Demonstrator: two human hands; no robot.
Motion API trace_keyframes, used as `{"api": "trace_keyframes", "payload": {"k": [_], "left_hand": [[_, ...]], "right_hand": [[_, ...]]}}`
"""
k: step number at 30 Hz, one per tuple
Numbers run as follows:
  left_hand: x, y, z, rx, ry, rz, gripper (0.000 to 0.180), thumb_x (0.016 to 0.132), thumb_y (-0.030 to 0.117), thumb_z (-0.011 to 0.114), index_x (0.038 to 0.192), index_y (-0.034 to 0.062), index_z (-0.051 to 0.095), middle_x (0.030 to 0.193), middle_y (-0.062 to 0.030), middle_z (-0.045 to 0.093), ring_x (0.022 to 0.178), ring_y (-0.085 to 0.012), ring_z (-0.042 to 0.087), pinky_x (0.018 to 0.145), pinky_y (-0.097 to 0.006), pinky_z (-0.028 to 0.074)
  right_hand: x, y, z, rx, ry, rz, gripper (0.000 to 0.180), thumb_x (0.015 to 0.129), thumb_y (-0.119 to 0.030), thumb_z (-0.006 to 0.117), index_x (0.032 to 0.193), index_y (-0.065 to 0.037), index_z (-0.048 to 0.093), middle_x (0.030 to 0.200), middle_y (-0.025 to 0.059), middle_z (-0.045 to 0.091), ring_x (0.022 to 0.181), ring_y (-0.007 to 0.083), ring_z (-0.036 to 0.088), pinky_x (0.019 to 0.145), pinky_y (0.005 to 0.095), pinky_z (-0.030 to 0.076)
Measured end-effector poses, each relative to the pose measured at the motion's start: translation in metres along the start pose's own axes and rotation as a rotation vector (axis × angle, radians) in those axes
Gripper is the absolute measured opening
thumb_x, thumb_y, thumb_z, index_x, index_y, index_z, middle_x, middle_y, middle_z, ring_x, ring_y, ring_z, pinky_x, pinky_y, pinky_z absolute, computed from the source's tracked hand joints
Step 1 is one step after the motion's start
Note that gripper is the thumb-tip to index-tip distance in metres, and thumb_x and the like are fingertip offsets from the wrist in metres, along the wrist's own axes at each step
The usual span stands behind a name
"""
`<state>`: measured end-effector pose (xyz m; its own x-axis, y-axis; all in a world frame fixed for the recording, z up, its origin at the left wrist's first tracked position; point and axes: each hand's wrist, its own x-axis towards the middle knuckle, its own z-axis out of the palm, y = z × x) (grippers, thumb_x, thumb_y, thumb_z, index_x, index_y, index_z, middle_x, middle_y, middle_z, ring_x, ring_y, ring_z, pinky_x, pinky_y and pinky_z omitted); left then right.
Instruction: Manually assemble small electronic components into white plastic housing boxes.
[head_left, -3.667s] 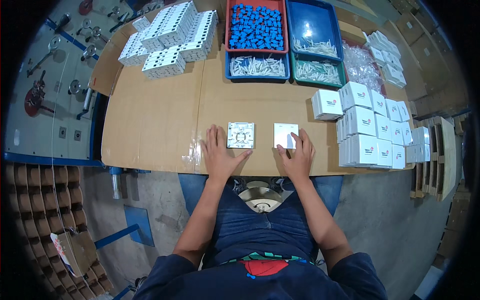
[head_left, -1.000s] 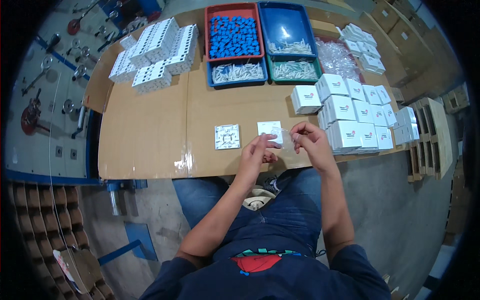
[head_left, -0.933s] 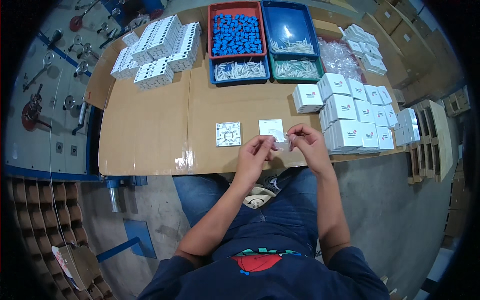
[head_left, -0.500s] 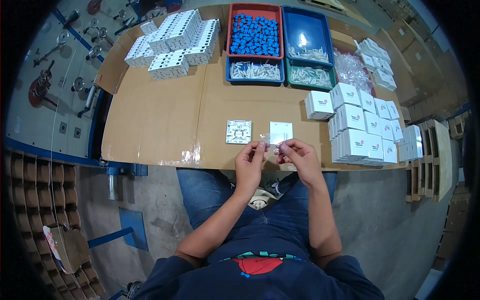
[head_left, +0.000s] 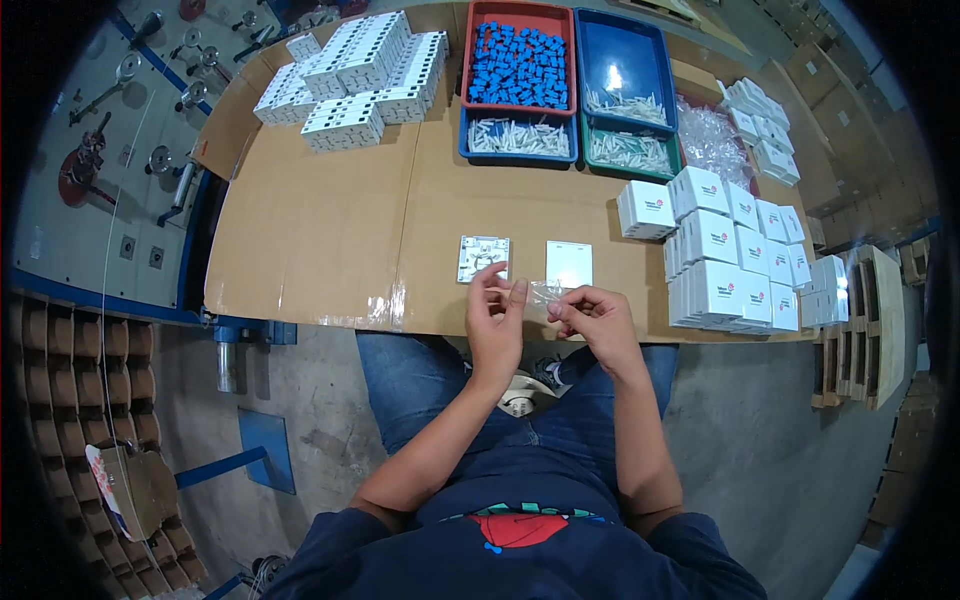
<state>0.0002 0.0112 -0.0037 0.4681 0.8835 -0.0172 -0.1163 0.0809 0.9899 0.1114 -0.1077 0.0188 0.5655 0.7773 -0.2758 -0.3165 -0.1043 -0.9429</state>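
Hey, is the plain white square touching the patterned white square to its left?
Apart: the head view shows brown cardboard between the plain white square and the patterned white square.

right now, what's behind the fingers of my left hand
A white square part on the cardboard, partly hidden by your left hand. Its upper portion shows; some of its lower right is covered and can't be seen.

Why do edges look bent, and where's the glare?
Head view: fisheye lens bows the cardboard edges and blackens corners; same view: glare on the large blue tray and tape; same view: clear plastic by the right hand is hard to outline.
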Motion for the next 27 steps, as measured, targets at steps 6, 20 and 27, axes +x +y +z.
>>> {"api": "trace_keyframes", "payload": {"k": [6,20,27], "left_hand": [[-0.004,0.009,-0.009,0.308,-0.234,0.291,0.016,0.094,0.013,0.077,0.099,0.0003,0.069,0.089,-0.0001,0.067,0.078,-0.0077,0.056,0.073,-0.025,0.048],[-0.004,-0.005,-0.013,0.204,-0.347,0.047,0.005,0.097,0.005,0.069,0.096,0.0009,0.067,0.089,0.0006,0.065,0.083,-0.0067,0.06,0.078,-0.024,0.05],[-0.005,-0.001,-0.015,0.218,-0.356,0.092,0.005,0.095,0.004,0.068,0.094,0.0008,0.065,0.088,-0.0003,0.063,0.081,-0.0081,0.058,0.076,-0.024,0.049]], "right_hand": [[-0.003,0.01,0.009,-0.266,0.15,-0.218,0.013,0.095,-0.01,0.075,0.096,0.003,0.075,0.082,0.0031,0.073,0.07,0.0065,0.061,0.063,0.0235,0.049],[-0.006,0.005,0.008,-0.34,0.141,-0.061,0.018,0.097,-0.01,0.07,0.109,0.003,0.077,0.082,0.0041,0.073,0.071,0.0081,0.062,0.065,0.0263,0.051],[-0.005,0.004,0.012,-0.212,0.167,-0.031,0.015,0.097,-0.007,0.069,0.109,0.001,0.075,0.081,0.0018,0.068,0.07,0.0082,0.06,0.063,0.026,0.05]]}}
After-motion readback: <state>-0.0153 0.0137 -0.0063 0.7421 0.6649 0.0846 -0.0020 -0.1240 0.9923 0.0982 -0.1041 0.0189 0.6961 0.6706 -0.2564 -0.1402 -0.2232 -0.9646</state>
